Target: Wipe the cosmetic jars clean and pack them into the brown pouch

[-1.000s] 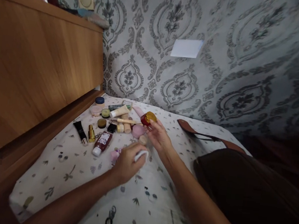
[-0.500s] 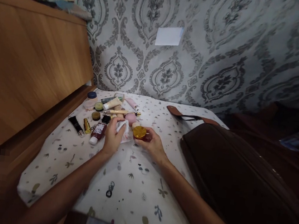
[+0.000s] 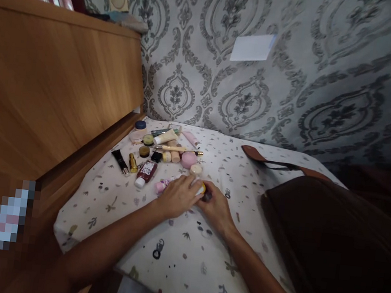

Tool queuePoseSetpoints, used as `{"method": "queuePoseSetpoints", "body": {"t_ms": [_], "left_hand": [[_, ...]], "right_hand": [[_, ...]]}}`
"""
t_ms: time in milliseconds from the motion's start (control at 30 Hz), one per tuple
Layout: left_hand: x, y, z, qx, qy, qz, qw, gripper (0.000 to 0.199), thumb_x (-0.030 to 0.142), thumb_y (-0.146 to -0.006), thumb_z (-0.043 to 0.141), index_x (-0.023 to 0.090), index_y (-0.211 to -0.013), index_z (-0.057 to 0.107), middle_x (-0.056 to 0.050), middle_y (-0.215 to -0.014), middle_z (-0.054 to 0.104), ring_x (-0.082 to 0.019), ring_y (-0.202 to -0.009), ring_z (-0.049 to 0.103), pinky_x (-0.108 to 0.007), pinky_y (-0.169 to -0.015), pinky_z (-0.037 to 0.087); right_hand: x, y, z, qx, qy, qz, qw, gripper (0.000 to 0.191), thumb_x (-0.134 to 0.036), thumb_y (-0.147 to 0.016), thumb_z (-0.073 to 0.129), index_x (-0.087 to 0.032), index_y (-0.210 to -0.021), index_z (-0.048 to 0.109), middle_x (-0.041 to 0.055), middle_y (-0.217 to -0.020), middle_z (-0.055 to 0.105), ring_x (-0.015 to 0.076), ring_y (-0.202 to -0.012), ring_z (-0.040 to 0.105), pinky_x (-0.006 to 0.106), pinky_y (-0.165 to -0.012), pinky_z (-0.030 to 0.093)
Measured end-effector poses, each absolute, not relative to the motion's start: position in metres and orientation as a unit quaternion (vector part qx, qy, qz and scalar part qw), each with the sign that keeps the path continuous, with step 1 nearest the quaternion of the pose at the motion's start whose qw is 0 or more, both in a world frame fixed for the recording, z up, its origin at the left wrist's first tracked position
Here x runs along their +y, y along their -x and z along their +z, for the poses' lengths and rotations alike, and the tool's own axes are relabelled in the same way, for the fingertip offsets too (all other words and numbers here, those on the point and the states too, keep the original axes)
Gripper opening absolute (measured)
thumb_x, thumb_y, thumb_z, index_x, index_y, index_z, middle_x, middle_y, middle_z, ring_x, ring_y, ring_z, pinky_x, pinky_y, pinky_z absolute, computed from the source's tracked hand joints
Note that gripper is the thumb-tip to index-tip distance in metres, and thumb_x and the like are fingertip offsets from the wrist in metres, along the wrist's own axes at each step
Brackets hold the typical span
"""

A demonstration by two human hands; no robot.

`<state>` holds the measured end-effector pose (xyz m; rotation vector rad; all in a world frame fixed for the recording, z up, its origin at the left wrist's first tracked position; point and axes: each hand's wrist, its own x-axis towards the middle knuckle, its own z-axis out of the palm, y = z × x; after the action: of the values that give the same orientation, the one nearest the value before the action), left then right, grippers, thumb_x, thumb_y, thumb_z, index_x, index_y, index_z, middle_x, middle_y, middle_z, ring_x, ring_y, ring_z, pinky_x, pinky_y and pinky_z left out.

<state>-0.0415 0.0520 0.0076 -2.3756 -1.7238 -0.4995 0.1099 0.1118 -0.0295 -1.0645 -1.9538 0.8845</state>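
Note:
My right hand (image 3: 217, 209) is closed around the side of a small jar with a gold-yellow lid (image 3: 204, 189), only a sliver of which shows. My left hand (image 3: 180, 197) bends over the jar, fingers curled on a white wipe (image 3: 199, 190) pressed against the lid; most of the wipe is hidden. A pink-capped tube (image 3: 160, 187) lies partly under the left hand. Just beyond the hands sit a cream-coloured round jar (image 3: 196, 169) and a pink round container (image 3: 189, 160). A dark red bottle with a white cap (image 3: 146, 172) lies left of them.
Several cosmetics lie at the back left, among them a black tube (image 3: 120, 162), a gold lipstick-like tube (image 3: 133, 163), a cream tube (image 3: 165, 137) and a brush (image 3: 179, 150). A dark brown bag (image 3: 325, 246) stands at right, a wooden cabinet (image 3: 61, 84) at left.
My left hand has moved right with the white wipe, from beside the jar onto its lid. The right hand still holds the jar, now tilted. The camera view has turned left.

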Motion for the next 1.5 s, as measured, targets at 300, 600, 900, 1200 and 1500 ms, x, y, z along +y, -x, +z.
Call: {"method": "queuePoseSetpoints", "body": {"t_ms": [300,600,900,1200,1500], "left_hand": [[0.045,0.035,0.020,-0.633,0.768,-0.073,0.063,0.038,0.042,-0.103,0.041,0.019,-0.132,0.051,-0.013,-0.111,0.063,-0.027,-0.102,0.067,-0.037,-0.076,0.060],[0.045,0.043,0.016,-0.578,0.797,-0.175,0.012,0.034,0.025,-0.097,0.051,0.022,-0.131,0.054,-0.009,-0.110,0.067,-0.025,-0.096,0.069,-0.035,-0.076,0.059],[0.068,0.126,0.059,-0.800,0.550,-0.218,0.100,0.038,0.013,-0.096,0.039,0.021,-0.128,0.059,-0.014,-0.122,0.061,-0.030,-0.110,0.061,-0.040,-0.086,0.051],[0.100,0.189,0.062,-0.855,0.506,-0.107,0.038,0.048,0.054,-0.093,0.050,0.016,-0.116,0.068,-0.021,-0.126,0.061,-0.037,-0.111,0.061,-0.044,-0.088,0.049],[0.091,0.179,0.062,-0.831,0.520,-0.196,0.011,0.038,0.041,-0.093,0.052,0.012,-0.113,0.066,-0.020,-0.121,0.064,-0.034,-0.114,0.059,-0.040,-0.092,0.046]], "right_hand": [[0.108,-0.108,-0.026,-0.748,0.451,0.315,0.372,0.042,-0.034,-0.067,0.064,-0.020,-0.107,0.066,0.0060,-0.095,0.072,0.0259,-0.088,0.064,0.038,-0.081,0.049],[0.110,-0.109,-0.030,-0.718,0.445,0.341,0.412,0.052,-0.035,-0.070,0.064,-0.020,-0.119,0.063,0.0088,-0.107,0.072,0.0287,-0.095,0.067,0.044,-0.088,0.051],[0.111,-0.112,-0.032,-0.713,0.448,0.346,0.415,0.060,-0.040,-0.071,0.072,-0.020,-0.126,0.060,0.0122,-0.123,0.068,0.0325,-0.110,0.064,0.050,-0.098,0.048],[0.111,-0.112,-0.031,-0.730,0.437,0.325,0.412,0.058,-0.040,-0.074,0.069,-0.018,-0.127,0.058,0.0115,-0.122,0.068,0.0314,-0.109,0.063,0.049,-0.097,0.049],[0.113,-0.110,-0.037,-0.734,0.412,0.305,0.445,0.060,-0.038,-0.076,0.070,-0.017,-0.131,0.058,0.0137,-0.122,0.067,0.0316,-0.113,0.062,0.049,-0.100,0.048]]}}
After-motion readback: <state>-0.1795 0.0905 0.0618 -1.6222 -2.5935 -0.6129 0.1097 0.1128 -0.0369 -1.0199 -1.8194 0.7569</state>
